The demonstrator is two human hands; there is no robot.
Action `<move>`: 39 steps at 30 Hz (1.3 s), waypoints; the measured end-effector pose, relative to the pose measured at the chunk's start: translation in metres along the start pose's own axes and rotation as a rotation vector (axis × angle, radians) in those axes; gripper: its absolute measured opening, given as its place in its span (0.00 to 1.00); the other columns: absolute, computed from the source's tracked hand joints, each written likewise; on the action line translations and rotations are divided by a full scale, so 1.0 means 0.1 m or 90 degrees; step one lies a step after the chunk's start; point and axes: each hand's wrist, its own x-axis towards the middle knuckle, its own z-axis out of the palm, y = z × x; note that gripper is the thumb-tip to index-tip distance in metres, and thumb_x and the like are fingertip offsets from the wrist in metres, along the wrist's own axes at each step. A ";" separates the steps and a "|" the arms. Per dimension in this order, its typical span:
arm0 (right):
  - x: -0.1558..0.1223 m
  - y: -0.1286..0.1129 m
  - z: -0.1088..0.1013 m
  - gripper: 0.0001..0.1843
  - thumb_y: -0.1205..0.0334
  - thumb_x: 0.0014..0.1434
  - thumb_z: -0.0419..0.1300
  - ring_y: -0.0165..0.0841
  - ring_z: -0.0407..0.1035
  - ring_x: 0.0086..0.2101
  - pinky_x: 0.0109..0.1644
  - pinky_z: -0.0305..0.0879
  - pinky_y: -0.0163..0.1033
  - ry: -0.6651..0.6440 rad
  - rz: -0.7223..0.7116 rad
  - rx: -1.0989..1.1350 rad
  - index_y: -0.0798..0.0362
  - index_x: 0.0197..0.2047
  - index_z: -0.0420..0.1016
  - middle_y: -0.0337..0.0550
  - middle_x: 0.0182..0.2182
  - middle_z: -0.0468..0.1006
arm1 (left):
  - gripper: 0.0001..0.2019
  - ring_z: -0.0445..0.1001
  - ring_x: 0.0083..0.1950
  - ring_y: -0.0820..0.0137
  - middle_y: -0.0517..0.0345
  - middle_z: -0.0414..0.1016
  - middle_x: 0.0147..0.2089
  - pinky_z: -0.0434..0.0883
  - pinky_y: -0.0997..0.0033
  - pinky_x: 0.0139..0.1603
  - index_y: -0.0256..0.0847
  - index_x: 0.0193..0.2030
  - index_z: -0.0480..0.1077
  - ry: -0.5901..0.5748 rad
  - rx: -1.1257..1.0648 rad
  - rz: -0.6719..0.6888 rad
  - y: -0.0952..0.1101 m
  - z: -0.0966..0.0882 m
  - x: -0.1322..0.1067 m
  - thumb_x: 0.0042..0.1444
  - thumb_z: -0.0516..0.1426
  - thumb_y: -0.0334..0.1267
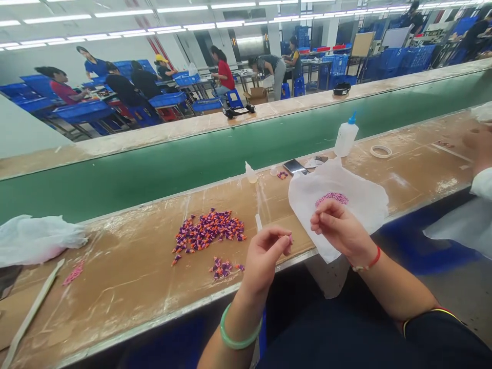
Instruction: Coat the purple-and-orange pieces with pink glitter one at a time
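Observation:
My left hand (265, 256) is held above the table's front edge, thumb and fingers pinched on a tiny pinkish thing too small to name. To its right, my right hand (342, 228) is also pinched, over a white plastic bag (361, 197); whatever its fingertips hold is hidden. On the bag, just beyond the right fingertips, lies a pile of small pink beads (332, 198). Left of my hands a heap of little purple and orange pieces (211, 228) is spread out. A smaller cluster of the same pieces (222, 268) sits nearer the edge.
Behind stand a small dropper bottle (251, 173), a phone (295, 166), a white bottle with blue cap (346, 137) and a tape roll (381, 151). A green conveyor belt (154, 171) runs beyond. Pink strands (74, 272) lie left. Another person's hand (480, 146) is at right.

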 end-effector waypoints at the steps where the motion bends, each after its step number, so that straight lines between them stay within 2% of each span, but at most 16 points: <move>1: -0.01 0.01 0.03 0.13 0.55 0.48 0.77 0.27 0.73 0.28 0.33 0.71 0.33 -0.009 -0.002 -0.004 0.48 0.33 0.78 0.35 0.28 0.79 | 0.11 0.69 0.25 0.75 0.57 0.76 0.28 0.69 0.74 0.28 0.39 0.33 0.79 -0.014 0.016 0.006 0.01 0.02 0.00 0.50 0.69 0.45; 5: -0.03 0.07 0.12 0.12 0.56 0.50 0.75 0.26 0.69 0.32 0.36 0.70 0.34 -0.035 -0.046 -0.037 0.49 0.29 0.77 0.37 0.34 0.74 | 0.13 0.68 0.24 0.75 0.57 0.75 0.26 0.68 0.74 0.27 0.38 0.32 0.78 -0.046 0.080 0.029 0.07 0.14 0.00 0.52 0.68 0.47; 9: -0.04 0.11 0.17 0.11 0.56 0.51 0.74 0.26 0.65 0.31 0.35 0.67 0.34 -0.037 -0.059 -0.059 0.49 0.28 0.77 0.36 0.32 0.67 | 0.15 0.66 0.23 0.76 0.58 0.74 0.24 0.67 0.74 0.26 0.38 0.30 0.78 -0.063 0.097 0.049 0.16 0.26 0.02 0.52 0.67 0.49; 17: -0.03 0.12 0.19 0.12 0.53 0.52 0.73 0.30 0.67 0.33 0.38 0.69 0.38 -0.036 -0.079 -0.121 0.48 0.28 0.78 0.37 0.31 0.68 | 0.16 0.65 0.23 0.77 0.61 0.71 0.23 0.66 0.75 0.25 0.38 0.31 0.77 -0.047 0.079 0.041 0.14 0.28 0.08 0.53 0.67 0.51; 21: -0.04 0.07 0.18 0.04 0.58 0.56 0.71 0.30 0.67 0.35 0.40 0.67 0.38 -0.012 -0.174 -0.281 0.46 0.32 0.82 0.38 0.32 0.69 | 0.12 0.65 0.24 0.76 0.60 0.72 0.25 0.67 0.75 0.26 0.38 0.35 0.79 -0.038 0.087 0.069 0.10 0.25 0.06 0.57 0.64 0.46; 25: -0.05 0.01 0.17 0.01 0.62 0.61 0.67 0.32 0.68 0.36 0.42 0.66 0.41 -0.003 -0.277 -0.484 0.47 0.36 0.81 0.40 0.34 0.71 | 0.07 0.71 0.29 0.72 0.55 0.78 0.31 0.70 0.73 0.32 0.39 0.39 0.81 -0.004 0.226 0.166 0.08 0.25 -0.01 0.60 0.61 0.39; 28: -0.05 0.03 0.17 0.03 0.63 0.62 0.65 0.34 0.68 0.36 0.42 0.68 0.43 0.048 -0.383 -0.601 0.47 0.40 0.76 0.41 0.36 0.73 | 0.09 0.74 0.32 0.70 0.53 0.79 0.33 0.71 0.72 0.35 0.40 0.45 0.81 -0.004 0.275 0.197 0.05 0.25 -0.05 0.60 0.61 0.35; 31: -0.06 0.06 0.18 0.04 0.65 0.62 0.63 0.37 0.70 0.37 0.42 0.69 0.45 0.105 -0.524 -0.728 0.46 0.37 0.73 0.41 0.33 0.75 | 0.14 0.74 0.32 0.70 0.53 0.79 0.34 0.72 0.72 0.35 0.40 0.52 0.79 -0.017 0.245 0.175 -0.01 0.25 -0.07 0.60 0.60 0.35; 34: -0.07 0.07 0.17 0.07 0.68 0.64 0.60 0.38 0.72 0.36 0.42 0.70 0.46 0.082 -0.584 -0.805 0.45 0.38 0.74 0.42 0.33 0.77 | 0.15 0.74 0.32 0.71 0.53 0.79 0.36 0.72 0.72 0.36 0.40 0.53 0.79 -0.026 0.230 0.163 -0.04 0.23 -0.07 0.60 0.60 0.36; 39: -0.04 0.04 0.13 0.09 0.72 0.64 0.59 0.36 0.72 0.37 0.42 0.70 0.43 -0.014 -0.575 -0.833 0.47 0.42 0.73 0.42 0.35 0.77 | 0.13 0.75 0.33 0.69 0.53 0.79 0.34 0.72 0.71 0.36 0.38 0.50 0.79 -0.019 0.232 0.139 -0.01 0.20 -0.07 0.60 0.61 0.37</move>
